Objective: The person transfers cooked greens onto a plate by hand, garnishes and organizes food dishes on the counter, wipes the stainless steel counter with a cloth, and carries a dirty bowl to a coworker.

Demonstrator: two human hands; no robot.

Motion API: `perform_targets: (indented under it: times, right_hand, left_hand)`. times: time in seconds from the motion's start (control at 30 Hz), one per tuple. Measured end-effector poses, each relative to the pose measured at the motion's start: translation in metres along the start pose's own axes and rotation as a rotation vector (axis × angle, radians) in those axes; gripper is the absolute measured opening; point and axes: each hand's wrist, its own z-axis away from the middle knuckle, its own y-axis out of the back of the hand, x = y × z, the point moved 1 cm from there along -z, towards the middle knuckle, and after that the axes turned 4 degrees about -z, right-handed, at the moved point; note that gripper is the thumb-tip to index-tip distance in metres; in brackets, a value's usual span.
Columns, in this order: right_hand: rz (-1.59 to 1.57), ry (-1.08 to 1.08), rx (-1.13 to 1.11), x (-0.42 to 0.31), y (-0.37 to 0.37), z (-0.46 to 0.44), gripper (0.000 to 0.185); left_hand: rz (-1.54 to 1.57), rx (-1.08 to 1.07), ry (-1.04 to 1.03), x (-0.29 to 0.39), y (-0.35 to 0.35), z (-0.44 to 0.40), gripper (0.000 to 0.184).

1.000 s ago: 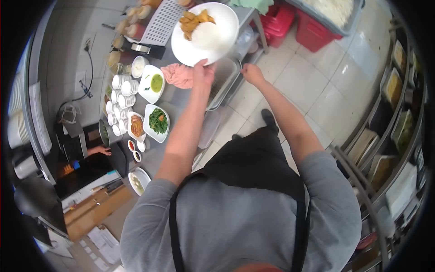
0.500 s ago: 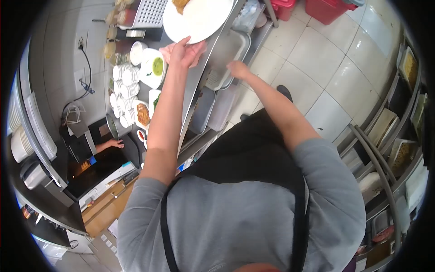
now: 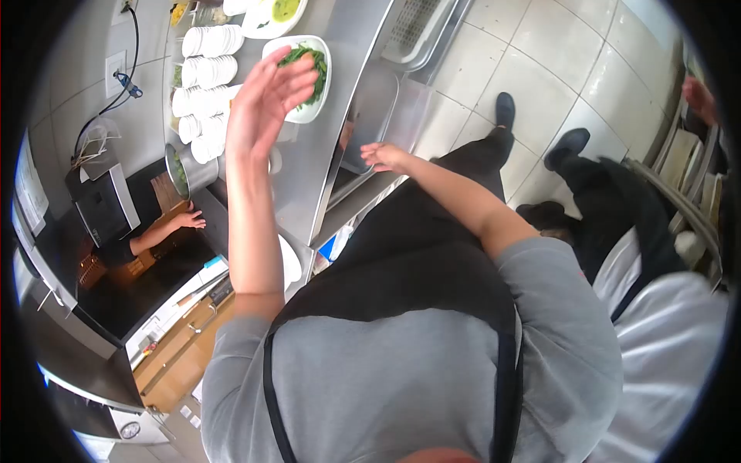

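Observation:
My left hand [image 3: 270, 100] is raised over the counter with its fingers apart and nothing in it. It overlaps the edge of a white bowl of green leaves [image 3: 314, 91] and hides part of it. Stacks of white cups [image 3: 208, 73] stand to its left, and a white dish with green sauce [image 3: 284, 11] lies above. My right hand [image 3: 384, 157] hangs near the counter's front edge, fingers spread, holding nothing. Part of a round white plate [image 3: 289, 262] shows beside my left forearm.
A co-worker in white [image 3: 664, 347] stands close at the right. Another person's hand [image 3: 189, 220] reaches through the opening at the left, near a metal pot [image 3: 179, 171]. A perforated tray [image 3: 417, 31] sits on the lower shelf.
The plate of rice has left my left hand, which has opened and shifted down the counter. My right hand has moved lower. A co-worker has come into view at the right.

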Motion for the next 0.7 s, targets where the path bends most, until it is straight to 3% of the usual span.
perform_targets:
  times: [0.03, 0.1, 0.17, 0.27, 0.3, 0.37, 0.4, 0.47, 0.57, 0.63, 0.7]
  right_hand:
    - [-0.126, 0.104, 0.061, 0.004, -0.012, -0.001, 0.041]
    - [-0.218, 0.104, 0.071, -0.003, -0.028, -0.001, 0.049]
    - [-0.472, 0.323, 0.126, -0.012, -0.041, 0.001, 0.041]
    - [-0.616, 0.37, 0.063, -0.023, -0.032, -0.024, 0.032]
    - [-0.612, 0.38, 0.062, -0.026, -0.035, -0.02, 0.032]
    - [-0.567, 0.318, 0.273, -0.031, -0.041, -0.01, 0.024]
    - [-0.527, 0.345, 0.316, -0.026, -0.04, -0.009, 0.031]
    - [-0.253, 0.364, 0.392, -0.017, -0.025, -0.022, 0.023]
    - [-0.136, 0.51, 0.42, -0.031, -0.005, -0.014, 0.023]
    - [0.23, 0.452, 0.605, -0.056, 0.015, 0.012, 0.024]
    - [0.887, 0.489, 0.865, -0.1, 0.033, 0.061, 0.021]
  left_hand:
    - [0.0, -0.014, -0.002, -0.007, 0.006, 0.018, 0.046]
    - [0.018, -0.007, 0.091, -0.023, 0.019, 0.049, 0.041]
    - [0.006, -0.009, 0.099, -0.033, 0.029, 0.075, 0.041]
    - [0.008, 0.018, 0.109, -0.046, 0.043, 0.097, 0.04]
    - [0.024, 0.043, 0.109, -0.049, 0.048, 0.103, 0.039]
    - [0.031, 0.051, 0.082, -0.054, 0.058, 0.111, 0.039]
    - [0.063, 0.056, 0.093, -0.058, 0.063, 0.115, 0.038]
    - [0.12, 0.059, 0.093, -0.062, 0.068, 0.117, 0.037]
    - [0.156, 0.031, 0.078, -0.057, 0.064, 0.11, 0.038]
    - [0.198, 0.003, 0.033, -0.052, 0.057, 0.096, 0.037]
    - [0.227, -0.052, 0.033, -0.048, 0.048, 0.079, 0.037]
